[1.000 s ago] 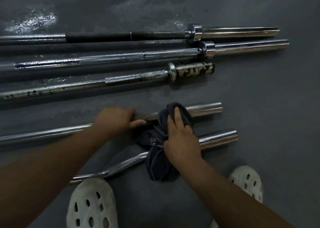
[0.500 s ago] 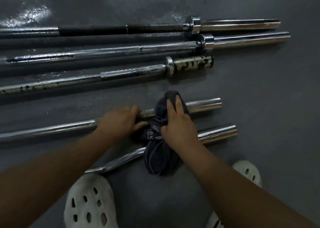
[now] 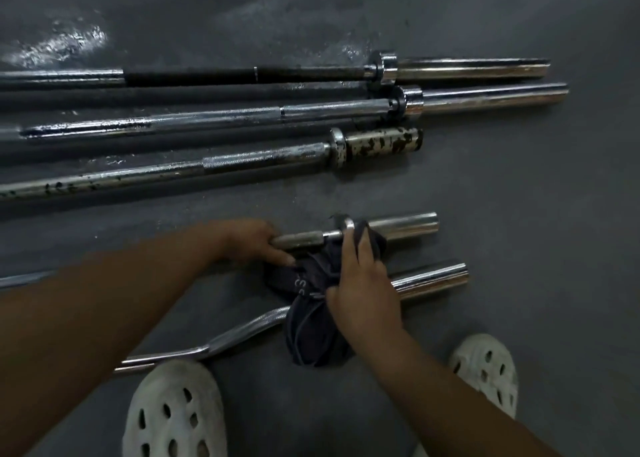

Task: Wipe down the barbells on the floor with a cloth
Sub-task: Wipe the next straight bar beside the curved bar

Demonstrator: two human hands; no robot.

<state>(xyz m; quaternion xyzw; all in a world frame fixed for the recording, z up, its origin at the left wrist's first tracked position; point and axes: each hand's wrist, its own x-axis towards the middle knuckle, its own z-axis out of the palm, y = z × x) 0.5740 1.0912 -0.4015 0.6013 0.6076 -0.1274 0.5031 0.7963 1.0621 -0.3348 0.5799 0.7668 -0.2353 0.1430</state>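
Just the head cam here. We're crouching over the barbells on the floor (image 3: 554, 214). Our left hand (image 3: 252, 240) is wrapping round the shaft of the short straight bar (image 3: 405, 226), pinning it down. Our right hand (image 3: 363, 283) is bunching the dark cloth (image 3: 311, 318) and pressing it against that bar's collar, just right of the left hand. The bar is running left to right across us, with its chrome sleeve sticking out past the cloth. So we're guessing the wipe goes rightward along it, right hand nearer. The curl bar (image 3: 242, 332) is lying under the cloth, and three longer barbells (image 3: 311, 111) are sitting farther off.
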